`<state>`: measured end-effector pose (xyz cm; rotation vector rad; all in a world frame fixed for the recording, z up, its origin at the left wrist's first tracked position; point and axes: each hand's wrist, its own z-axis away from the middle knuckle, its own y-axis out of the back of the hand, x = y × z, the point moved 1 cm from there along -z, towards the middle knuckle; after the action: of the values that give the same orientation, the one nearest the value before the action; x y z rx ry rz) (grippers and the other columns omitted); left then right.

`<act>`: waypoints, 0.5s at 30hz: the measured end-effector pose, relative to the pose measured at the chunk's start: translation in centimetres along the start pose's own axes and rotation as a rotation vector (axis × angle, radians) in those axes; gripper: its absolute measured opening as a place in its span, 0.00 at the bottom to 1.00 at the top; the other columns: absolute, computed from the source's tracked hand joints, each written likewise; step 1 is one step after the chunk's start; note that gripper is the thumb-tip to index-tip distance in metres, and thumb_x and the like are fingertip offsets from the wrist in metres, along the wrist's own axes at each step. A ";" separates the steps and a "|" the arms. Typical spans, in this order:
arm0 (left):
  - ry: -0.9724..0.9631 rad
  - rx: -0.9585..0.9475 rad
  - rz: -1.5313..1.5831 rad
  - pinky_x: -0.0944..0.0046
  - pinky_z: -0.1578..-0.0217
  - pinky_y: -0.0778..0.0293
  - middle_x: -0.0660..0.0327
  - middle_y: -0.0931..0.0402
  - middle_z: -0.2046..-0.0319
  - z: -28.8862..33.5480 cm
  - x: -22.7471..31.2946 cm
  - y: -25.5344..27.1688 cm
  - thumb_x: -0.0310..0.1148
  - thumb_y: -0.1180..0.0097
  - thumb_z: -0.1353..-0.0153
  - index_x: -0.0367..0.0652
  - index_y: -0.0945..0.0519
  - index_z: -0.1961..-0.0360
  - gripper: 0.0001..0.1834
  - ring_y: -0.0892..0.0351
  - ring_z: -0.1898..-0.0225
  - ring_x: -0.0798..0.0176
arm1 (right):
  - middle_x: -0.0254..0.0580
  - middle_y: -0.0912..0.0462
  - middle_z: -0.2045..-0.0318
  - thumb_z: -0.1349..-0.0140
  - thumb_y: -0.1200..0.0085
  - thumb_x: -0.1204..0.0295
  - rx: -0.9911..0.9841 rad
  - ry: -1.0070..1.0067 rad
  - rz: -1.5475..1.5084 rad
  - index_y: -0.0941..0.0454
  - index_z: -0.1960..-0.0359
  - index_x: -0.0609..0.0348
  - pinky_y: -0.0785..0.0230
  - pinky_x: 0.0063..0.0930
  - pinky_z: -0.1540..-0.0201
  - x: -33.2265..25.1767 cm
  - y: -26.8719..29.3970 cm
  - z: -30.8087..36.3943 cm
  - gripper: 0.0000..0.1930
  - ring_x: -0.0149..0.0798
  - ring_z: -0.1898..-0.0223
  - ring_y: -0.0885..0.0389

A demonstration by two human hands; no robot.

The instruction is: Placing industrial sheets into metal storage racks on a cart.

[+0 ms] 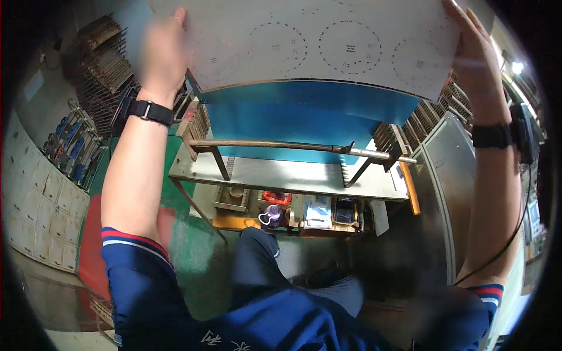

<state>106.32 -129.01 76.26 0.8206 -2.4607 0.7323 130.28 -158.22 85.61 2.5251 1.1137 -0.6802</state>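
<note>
Left hand (164,55): thumb at the left edge of a pale grey sheet (345,82), other fingers blurred, but looks gripped. Right hand (473,44): fingers wrapped at the sheet's right edge, tips partly cut off at the frame top; looks gripped too. Sheet is up between both hands, above the table (263,182), in front of a blue panel (293,114); can't tell if they touch.

Step in hand, my read: sheet held up by its sides, face in view. Next move calls for both hands shifting together, sheet level, near edge kept off the metal rod (263,144) and the slotted racks left (199,126) and right (389,137).

Sheet look: smooth, slightly shiny, four rings of dark dots in a row, small marks inside, copper-coloured line along near edge. Seems stiff; edge curve may be lens bend. Far edge out of frame.

Farther out: purple bottle (272,216) on the shelf below, red seat (93,245) near left.
</note>
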 end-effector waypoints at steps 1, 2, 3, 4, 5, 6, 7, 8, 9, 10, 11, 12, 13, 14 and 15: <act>0.021 0.021 -0.014 0.60 0.45 0.31 0.63 0.24 0.49 -0.2 -0.3 0.9 0.36 0.45 0.33 0.46 0.27 0.47 0.15 0.28 0.45 0.65 | 0.41 0.21 0.58 0.34 0.46 0.64 -0.078 0.010 -0.006 0.29 0.49 0.64 0.27 0.30 0.57 0.1 0.0 -0.2 0.18 0.35 0.59 0.21; 0.033 0.008 0.006 0.60 0.45 0.31 0.63 0.24 0.49 -0.5 -1.3 1.5 0.36 0.45 0.33 0.46 0.27 0.47 0.15 0.28 0.45 0.65 | 0.41 0.21 0.58 0.34 0.46 0.64 -0.064 0.004 0.016 0.29 0.49 0.64 0.27 0.30 0.57 0.6 0.5 -0.5 0.18 0.35 0.59 0.21; 0.032 0.068 -0.028 0.60 0.48 0.29 0.63 0.24 0.52 -0.7 -2.0 2.0 0.36 0.43 0.34 0.47 0.27 0.49 0.14 0.26 0.47 0.65 | 0.41 0.21 0.58 0.34 0.46 0.64 -0.057 -0.025 0.026 0.28 0.49 0.64 0.27 0.30 0.57 1.1 0.8 -1.0 0.18 0.35 0.59 0.21; 0.033 0.126 -0.060 0.60 0.50 0.27 0.64 0.24 0.54 -0.8 -2.9 2.3 0.36 0.41 0.35 0.47 0.27 0.52 0.13 0.25 0.49 0.66 | 0.41 0.21 0.58 0.34 0.46 0.64 -0.048 -0.055 0.037 0.28 0.49 0.64 0.27 0.29 0.57 1.5 0.9 -1.5 0.18 0.35 0.59 0.21; 0.084 0.163 -0.099 0.61 0.54 0.24 0.64 0.24 0.56 -0.1 -3.3 1.0 0.36 0.42 0.35 0.46 0.26 0.54 0.12 0.23 0.54 0.66 | 0.42 0.21 0.58 0.34 0.46 0.64 0.084 -0.167 0.105 0.28 0.49 0.64 0.27 0.28 0.58 2.5 0.9 -1.8 0.18 0.34 0.59 0.22; 0.060 0.151 -0.159 0.62 0.57 0.23 0.62 0.23 0.57 -0.1 -3.1 1.9 0.36 0.42 0.35 0.44 0.26 0.55 0.11 0.22 0.56 0.67 | 0.41 0.21 0.58 0.34 0.45 0.64 0.098 -0.173 0.075 0.28 0.49 0.64 0.27 0.27 0.59 3.4 0.2 -1.8 0.18 0.34 0.60 0.21; 0.083 0.128 -0.208 0.63 0.55 0.24 0.61 0.23 0.57 0.2 -2.5 1.7 0.37 0.43 0.34 0.41 0.26 0.54 0.13 0.23 0.55 0.67 | 0.41 0.20 0.59 0.34 0.45 0.64 0.115 -0.172 0.052 0.27 0.50 0.64 0.27 0.27 0.60 4.0 0.6 -1.9 0.18 0.33 0.61 0.21; 0.055 0.103 -0.217 0.64 0.52 0.25 0.60 0.23 0.57 0.1 -2.4 1.8 0.38 0.44 0.34 0.40 0.26 0.53 0.15 0.23 0.54 0.66 | 0.40 0.20 0.60 0.35 0.44 0.65 0.086 -0.171 0.004 0.26 0.51 0.64 0.27 0.27 0.60 5.6 1.6 -2.7 0.17 0.33 0.62 0.21; 0.041 0.065 -0.212 0.64 0.50 0.27 0.60 0.23 0.55 0.2 -2.6 1.4 0.39 0.44 0.33 0.39 0.27 0.52 0.16 0.24 0.53 0.65 | 0.39 0.20 0.61 0.35 0.44 0.65 0.058 -0.172 -0.044 0.26 0.52 0.64 0.27 0.27 0.61 7.0 2.9 -3.1 0.16 0.32 0.63 0.21; 0.034 0.071 -0.219 0.63 0.49 0.28 0.59 0.24 0.54 0.5 -2.3 0.8 0.39 0.45 0.33 0.39 0.28 0.51 0.17 0.24 0.52 0.65 | 0.38 0.19 0.63 0.35 0.43 0.65 0.047 -0.151 -0.090 0.25 0.53 0.65 0.26 0.28 0.61 7.6 2.8 -2.9 0.16 0.33 0.65 0.21; 0.026 0.077 -0.226 0.63 0.48 0.29 0.59 0.25 0.52 0.6 -2.3 0.2 0.40 0.45 0.33 0.39 0.29 0.50 0.18 0.25 0.51 0.66 | 0.38 0.19 0.63 0.35 0.43 0.65 0.051 -0.155 -0.078 0.25 0.53 0.65 0.26 0.28 0.61 7.9 2.9 -2.8 0.16 0.33 0.65 0.21; 0.030 0.078 -0.225 0.63 0.48 0.29 0.59 0.25 0.52 0.5 -2.5 0.4 0.40 0.45 0.33 0.39 0.29 0.50 0.18 0.25 0.51 0.66 | 0.39 0.19 0.63 0.35 0.43 0.65 0.065 -0.152 -0.098 0.25 0.53 0.65 0.27 0.28 0.61 8.0 2.7 -2.5 0.16 0.33 0.65 0.21; 0.049 0.090 -0.241 0.63 0.46 0.30 0.59 0.26 0.51 0.3 -2.7 0.7 0.40 0.45 0.33 0.39 0.30 0.49 0.19 0.26 0.49 0.66 | 0.39 0.19 0.62 0.35 0.43 0.65 0.079 -0.149 -0.119 0.25 0.53 0.65 0.27 0.27 0.61 8.2 2.7 -2.3 0.16 0.33 0.65 0.21; 0.067 0.100 -0.259 0.62 0.45 0.31 0.58 0.27 0.49 0.2 -2.8 0.8 0.40 0.45 0.33 0.38 0.31 0.48 0.20 0.28 0.48 0.66 | 0.39 0.20 0.63 0.35 0.43 0.65 0.073 -0.150 -0.133 0.25 0.53 0.64 0.28 0.27 0.62 8.5 2.8 -2.3 0.16 0.32 0.65 0.21; 0.070 0.099 -0.262 0.62 0.45 0.31 0.58 0.27 0.49 0.3 -2.9 0.7 0.40 0.45 0.33 0.38 0.31 0.48 0.20 0.28 0.48 0.66 | 0.39 0.20 0.63 0.35 0.43 0.65 0.074 -0.153 -0.136 0.25 0.53 0.64 0.28 0.27 0.62 8.8 3.0 -2.1 0.16 0.32 0.65 0.21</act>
<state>107.92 -127.53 74.18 1.1097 -2.2137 0.7753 138.32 -153.83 82.91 2.4258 1.2337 -0.9503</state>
